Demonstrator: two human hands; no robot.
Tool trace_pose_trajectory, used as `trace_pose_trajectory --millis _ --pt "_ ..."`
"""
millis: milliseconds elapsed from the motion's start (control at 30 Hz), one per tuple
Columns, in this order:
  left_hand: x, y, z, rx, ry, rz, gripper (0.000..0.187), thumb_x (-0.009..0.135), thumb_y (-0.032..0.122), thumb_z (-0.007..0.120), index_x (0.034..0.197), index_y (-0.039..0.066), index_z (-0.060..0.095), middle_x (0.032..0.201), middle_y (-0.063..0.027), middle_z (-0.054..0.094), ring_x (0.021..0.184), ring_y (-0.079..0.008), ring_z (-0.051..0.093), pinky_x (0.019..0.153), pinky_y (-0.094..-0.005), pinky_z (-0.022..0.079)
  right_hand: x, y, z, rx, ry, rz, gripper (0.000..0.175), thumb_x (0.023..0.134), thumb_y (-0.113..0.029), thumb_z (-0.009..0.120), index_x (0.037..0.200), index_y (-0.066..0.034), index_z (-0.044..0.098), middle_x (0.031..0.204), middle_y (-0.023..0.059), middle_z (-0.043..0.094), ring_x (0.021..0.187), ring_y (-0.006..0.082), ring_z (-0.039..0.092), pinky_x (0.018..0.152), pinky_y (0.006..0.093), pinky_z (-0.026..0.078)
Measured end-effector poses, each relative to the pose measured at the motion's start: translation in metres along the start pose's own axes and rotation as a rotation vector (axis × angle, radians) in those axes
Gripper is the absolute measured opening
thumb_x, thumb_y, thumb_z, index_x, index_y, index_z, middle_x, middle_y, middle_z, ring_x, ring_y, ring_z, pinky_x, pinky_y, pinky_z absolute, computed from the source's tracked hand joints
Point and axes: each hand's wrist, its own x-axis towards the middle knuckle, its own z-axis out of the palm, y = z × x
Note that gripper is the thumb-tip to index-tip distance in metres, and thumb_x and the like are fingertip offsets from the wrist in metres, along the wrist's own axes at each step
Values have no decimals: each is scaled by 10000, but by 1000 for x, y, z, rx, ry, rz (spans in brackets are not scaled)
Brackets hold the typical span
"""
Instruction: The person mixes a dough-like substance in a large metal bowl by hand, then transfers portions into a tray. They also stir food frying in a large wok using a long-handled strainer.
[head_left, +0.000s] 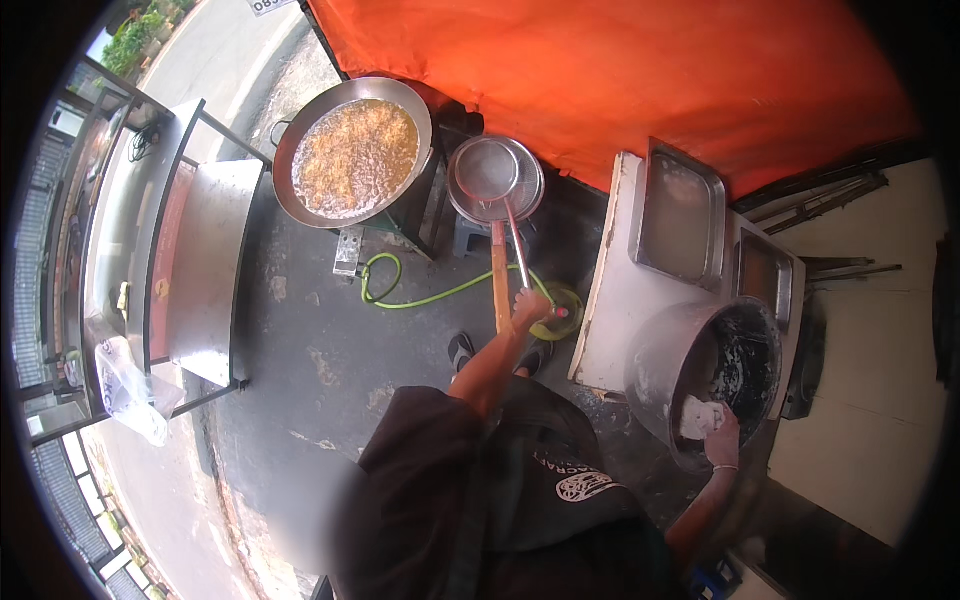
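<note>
My left hand (531, 306) is closed around the handle of a round fine-mesh strainer (486, 171). The strainer lies over a larger wire skimmer (531, 196), whose wooden handle (501, 277) runs beneath my left wrist. On the right, a large metal pot (660, 367) is tipped so its mouth faces right, with white powder smeared inside. My right hand (722, 441) is at the near rim of this pot and grips a white, powder-coated lump (701, 418). Its exact kind cannot be told. Ahead, golden pieces of food (356, 154) bubble in oil in a wide wok (285, 176).
A green hose (442, 300) crosses the floor from the burner to a gas cylinder (562, 315). Two metal trays (679, 214) stand on a white table (600, 300). An orange tarp (600, 75) hangs ahead. A metal-framed stall counter (214, 262) stands left.
</note>
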Motion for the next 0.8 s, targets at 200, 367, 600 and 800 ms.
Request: trace_pose_trajectory --millis 200,367,600,800 --pt "80 -30 52 -510 -108 -133 490 815 153 598 1164 -80 344 939 -224 571 749 -298 624 571 -403 504 -1 -3 -19 -26 445 97 507 773 -67 632 1241 -2 449 1153 219 523 1081 376 516 921 428 423" --pt "79 -7 55 -636 -98 81 413 867 123 524 1109 -77 255 781 -182 549 620 -255 603 488 -391 478 -11 -38 42 259 -107 -149 338 755 -100 608 1080 -22 560 1018 210 604 1027 378 559 876 418 442" --pt "6 99 -108 -1657 -834 -355 116 924 104 432 904 -8 455 646 -28 431 475 -72 421 378 -213 383 9 15 14 139 226 60 572 750 -45 613 1269 40 389 1244 266 465 1172 419 443 993 450 365" --pt "-77 123 -224 -1810 -1229 -432 291 991 251 418 1021 -37 439 680 -34 451 481 -54 416 366 -164 378 8 -41 41 305 -40 -202 362 777 -102 583 1105 37 517 1080 239 553 1076 408 504 941 439 407"
